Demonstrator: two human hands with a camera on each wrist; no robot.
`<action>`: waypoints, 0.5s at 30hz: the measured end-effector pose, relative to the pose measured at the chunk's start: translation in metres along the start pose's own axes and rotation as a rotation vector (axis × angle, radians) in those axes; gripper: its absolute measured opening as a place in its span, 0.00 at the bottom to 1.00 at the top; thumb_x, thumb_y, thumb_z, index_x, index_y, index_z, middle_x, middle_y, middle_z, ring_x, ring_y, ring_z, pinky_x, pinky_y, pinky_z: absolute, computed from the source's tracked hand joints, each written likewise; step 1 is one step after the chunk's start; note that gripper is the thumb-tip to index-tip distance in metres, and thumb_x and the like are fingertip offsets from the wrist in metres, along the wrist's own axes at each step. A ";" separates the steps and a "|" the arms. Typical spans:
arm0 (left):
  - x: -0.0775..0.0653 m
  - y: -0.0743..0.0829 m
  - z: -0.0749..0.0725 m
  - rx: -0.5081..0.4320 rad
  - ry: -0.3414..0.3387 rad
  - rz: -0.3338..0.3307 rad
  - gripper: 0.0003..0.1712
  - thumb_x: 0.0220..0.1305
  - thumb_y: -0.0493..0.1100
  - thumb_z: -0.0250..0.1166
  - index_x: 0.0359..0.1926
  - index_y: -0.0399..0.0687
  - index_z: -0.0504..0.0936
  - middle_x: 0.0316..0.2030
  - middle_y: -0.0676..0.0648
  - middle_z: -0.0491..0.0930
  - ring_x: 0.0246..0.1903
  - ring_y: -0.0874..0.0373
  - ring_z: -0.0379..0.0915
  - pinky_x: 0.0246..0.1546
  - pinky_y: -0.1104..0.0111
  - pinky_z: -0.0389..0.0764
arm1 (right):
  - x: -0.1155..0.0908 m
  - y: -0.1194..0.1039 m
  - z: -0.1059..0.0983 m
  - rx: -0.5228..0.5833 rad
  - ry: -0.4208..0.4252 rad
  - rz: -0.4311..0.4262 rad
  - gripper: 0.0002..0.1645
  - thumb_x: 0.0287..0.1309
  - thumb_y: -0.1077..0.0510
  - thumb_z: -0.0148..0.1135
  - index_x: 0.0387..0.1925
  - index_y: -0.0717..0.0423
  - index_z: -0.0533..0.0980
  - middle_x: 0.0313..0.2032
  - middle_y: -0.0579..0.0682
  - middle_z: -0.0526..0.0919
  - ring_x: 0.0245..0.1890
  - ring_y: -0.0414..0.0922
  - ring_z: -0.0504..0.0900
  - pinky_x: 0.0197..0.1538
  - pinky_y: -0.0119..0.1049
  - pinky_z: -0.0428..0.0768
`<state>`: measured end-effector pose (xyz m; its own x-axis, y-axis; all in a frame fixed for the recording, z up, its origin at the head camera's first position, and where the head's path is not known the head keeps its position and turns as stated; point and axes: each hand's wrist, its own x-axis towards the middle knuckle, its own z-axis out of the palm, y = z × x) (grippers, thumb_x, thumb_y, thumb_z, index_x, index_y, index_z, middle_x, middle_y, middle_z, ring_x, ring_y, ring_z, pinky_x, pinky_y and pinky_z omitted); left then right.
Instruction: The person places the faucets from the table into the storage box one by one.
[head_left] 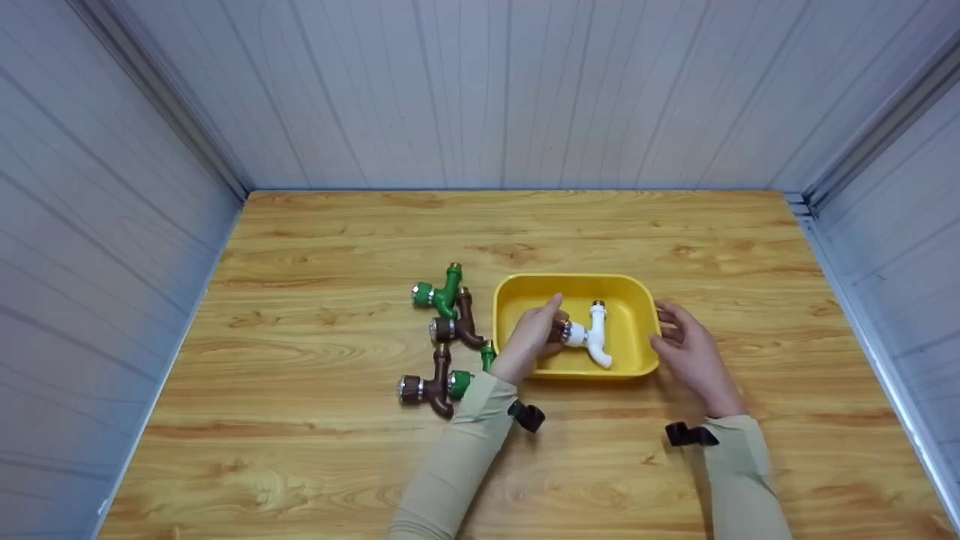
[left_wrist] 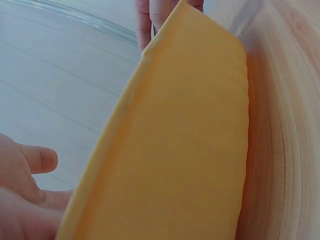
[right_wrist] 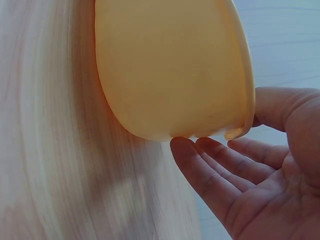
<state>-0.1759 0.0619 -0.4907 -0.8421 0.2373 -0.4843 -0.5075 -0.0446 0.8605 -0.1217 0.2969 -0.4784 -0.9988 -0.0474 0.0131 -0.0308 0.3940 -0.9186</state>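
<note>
A white tap (head_left: 596, 337) with a brass threaded end lies in the yellow plastic bin (head_left: 631, 285). My left hand (head_left: 529, 337) reaches over the bin's left side, its fingers close to the chrome-ended knob of that tap and partly hidden. The left thumb (left_wrist: 42, 159) stands apart from the fingers behind the rim in the left wrist view. At the opposite end, my right hand (head_left: 694, 360) holds the bin, with the thumb over the rim and the fingertips (right_wrist: 185, 146) against the outer wall.
Left of the bin lie several taps: a green tap (head_left: 446, 291), a brown tap (head_left: 465, 322), another brown tap (head_left: 440, 382), and a green tap (head_left: 460, 383) partly covered by my left arm. Panelled walls (head_left: 480, 97) enclose the wooden table (head_left: 315, 465) at the back and sides.
</note>
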 end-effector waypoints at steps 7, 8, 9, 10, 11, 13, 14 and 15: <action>0.000 0.000 0.002 -0.053 -0.037 -0.020 0.32 0.72 0.59 0.49 0.53 0.31 0.74 0.40 0.40 0.77 0.37 0.52 0.75 0.50 0.55 0.77 | 0.007 0.028 -0.001 -0.026 0.011 0.000 0.32 0.61 0.71 0.56 0.66 0.71 0.59 0.57 0.70 0.70 0.53 0.62 0.74 0.50 0.20 0.73; 0.000 0.000 0.002 -0.060 -0.045 -0.019 0.33 0.72 0.59 0.49 0.54 0.31 0.74 0.41 0.40 0.78 0.38 0.51 0.76 0.51 0.55 0.77 | 0.007 0.029 -0.001 -0.029 0.011 0.000 0.32 0.61 0.71 0.56 0.66 0.71 0.59 0.57 0.69 0.70 0.53 0.62 0.74 0.50 0.20 0.73; 0.000 0.000 0.002 -0.070 -0.050 -0.017 0.33 0.72 0.59 0.49 0.54 0.31 0.74 0.42 0.39 0.77 0.38 0.51 0.76 0.51 0.55 0.77 | 0.007 0.030 -0.001 -0.032 0.011 -0.002 0.32 0.61 0.71 0.56 0.66 0.71 0.59 0.57 0.69 0.70 0.53 0.62 0.74 0.50 0.20 0.73; 0.000 -0.001 0.002 -0.074 -0.054 -0.014 0.33 0.72 0.59 0.49 0.55 0.31 0.73 0.42 0.39 0.77 0.38 0.50 0.76 0.51 0.55 0.77 | 0.007 0.030 -0.001 -0.036 0.010 -0.004 0.32 0.61 0.71 0.56 0.66 0.71 0.59 0.57 0.69 0.70 0.53 0.62 0.74 0.50 0.20 0.73; 0.000 -0.001 0.003 -0.083 -0.058 -0.012 0.33 0.72 0.59 0.49 0.55 0.31 0.73 0.43 0.38 0.77 0.39 0.49 0.76 0.52 0.55 0.77 | 0.008 0.031 -0.001 -0.036 0.012 -0.004 0.32 0.61 0.71 0.56 0.66 0.71 0.59 0.57 0.69 0.70 0.52 0.62 0.75 0.50 0.21 0.73; 0.000 -0.002 0.003 -0.098 -0.065 -0.010 0.33 0.72 0.59 0.49 0.56 0.31 0.73 0.44 0.38 0.76 0.38 0.49 0.75 0.52 0.55 0.76 | 0.008 0.031 -0.001 -0.030 0.013 -0.008 0.32 0.61 0.72 0.56 0.65 0.71 0.59 0.56 0.69 0.70 0.52 0.62 0.75 0.50 0.21 0.74; 0.000 -0.001 0.003 -0.112 -0.072 -0.013 0.33 0.72 0.59 0.49 0.56 0.30 0.72 0.45 0.37 0.76 0.38 0.50 0.75 0.53 0.55 0.76 | 0.008 0.030 -0.001 -0.030 0.014 -0.008 0.32 0.60 0.72 0.56 0.65 0.71 0.59 0.56 0.69 0.70 0.52 0.62 0.75 0.50 0.21 0.74; 0.001 -0.002 0.003 -0.116 -0.073 -0.014 0.33 0.72 0.59 0.49 0.56 0.30 0.72 0.45 0.37 0.76 0.37 0.50 0.74 0.52 0.55 0.76 | 0.008 0.030 -0.001 -0.027 0.015 -0.009 0.32 0.60 0.72 0.56 0.65 0.71 0.60 0.56 0.69 0.70 0.52 0.62 0.75 0.50 0.21 0.74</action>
<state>-0.1749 0.0653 -0.4920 -0.8216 0.3085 -0.4793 -0.5399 -0.1516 0.8280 -0.1303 0.3093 -0.5055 -0.9989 -0.0374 0.0270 -0.0402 0.4181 -0.9075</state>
